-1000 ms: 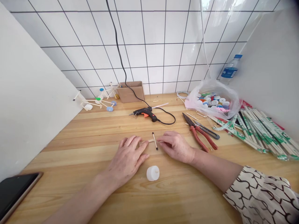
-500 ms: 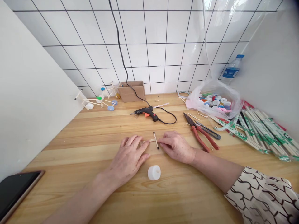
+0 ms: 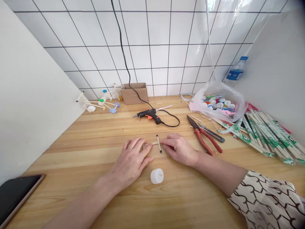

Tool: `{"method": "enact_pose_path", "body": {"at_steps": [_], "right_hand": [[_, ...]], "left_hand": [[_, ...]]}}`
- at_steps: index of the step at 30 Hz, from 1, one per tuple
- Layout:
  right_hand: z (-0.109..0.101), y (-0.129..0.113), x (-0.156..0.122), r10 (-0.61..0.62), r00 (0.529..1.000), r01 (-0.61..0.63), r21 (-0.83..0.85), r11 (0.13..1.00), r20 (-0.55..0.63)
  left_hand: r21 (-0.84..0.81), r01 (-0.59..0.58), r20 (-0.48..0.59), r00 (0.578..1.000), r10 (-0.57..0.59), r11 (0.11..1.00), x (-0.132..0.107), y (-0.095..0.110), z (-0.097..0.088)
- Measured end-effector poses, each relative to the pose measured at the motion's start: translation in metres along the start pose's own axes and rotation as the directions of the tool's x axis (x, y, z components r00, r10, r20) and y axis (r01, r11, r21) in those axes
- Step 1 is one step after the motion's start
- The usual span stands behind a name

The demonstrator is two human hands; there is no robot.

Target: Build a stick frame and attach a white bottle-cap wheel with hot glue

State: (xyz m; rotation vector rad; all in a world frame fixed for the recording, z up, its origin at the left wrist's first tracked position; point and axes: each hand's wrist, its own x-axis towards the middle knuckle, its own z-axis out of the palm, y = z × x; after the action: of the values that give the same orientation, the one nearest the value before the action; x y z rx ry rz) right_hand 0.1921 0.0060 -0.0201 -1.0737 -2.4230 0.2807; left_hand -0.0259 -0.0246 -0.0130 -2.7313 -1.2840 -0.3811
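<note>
My left hand (image 3: 131, 159) rests on the wooden table, its fingers closed over a thin wooden stick (image 3: 154, 143) that is partly hidden beneath them. A short crosspiece stick (image 3: 159, 144) with dark ends stands across that stick's right end, making a T. Against the crosspiece's right side are the fingertips of my right hand (image 3: 178, 149), curled together; whether anything is between them is hidden. Nearer to me, a white bottle cap piece (image 3: 156, 176) with a small peg-like spot on its right face sits on the table.
Behind lie a black glue gun (image 3: 149, 115) and a cardboard box (image 3: 135, 93). To the right are red-handled pliers (image 3: 206, 138), snips (image 3: 213, 133), a bag of caps (image 3: 219, 101) and wrapped chopsticks (image 3: 269, 136). Stick-and-cap models (image 3: 101, 101) stand far left; a phone (image 3: 19, 197) lies near left.
My right fingertips have shifted very slightly left against the crosspiece. My left hand and the white cap piece look almost unmoved.
</note>
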Motion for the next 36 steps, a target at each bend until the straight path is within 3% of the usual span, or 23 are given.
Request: {"method": "enact_pose_path", "body": {"at_steps": [22,29,33,36], "right_hand": [[0.002,0.002,0.000,-0.003,1.000,0.003,0.008,1.000,-0.005],[0.000,0.000,0.001,0.022,0.999,-0.021,0.021,1.000,-0.029],[-0.002,0.000,0.000,0.014,0.999,-0.013,0.016,1.000,-0.048],[-0.003,0.001,-0.001,-0.002,0.997,0.004,0.027,1.000,-0.075]], "left_hand": [[-0.008,0.005,0.003,1.000,-0.005,1.000,0.001,0.002,-0.003],[-0.012,-0.005,-0.045,0.999,0.004,1.000,-0.003,-0.004,0.003],[-0.083,0.089,-0.139,0.985,-0.100,0.993,-0.008,-0.021,-0.003],[-0.198,0.217,-0.208,0.944,-0.257,0.956,-0.012,-0.036,-0.011]]}}
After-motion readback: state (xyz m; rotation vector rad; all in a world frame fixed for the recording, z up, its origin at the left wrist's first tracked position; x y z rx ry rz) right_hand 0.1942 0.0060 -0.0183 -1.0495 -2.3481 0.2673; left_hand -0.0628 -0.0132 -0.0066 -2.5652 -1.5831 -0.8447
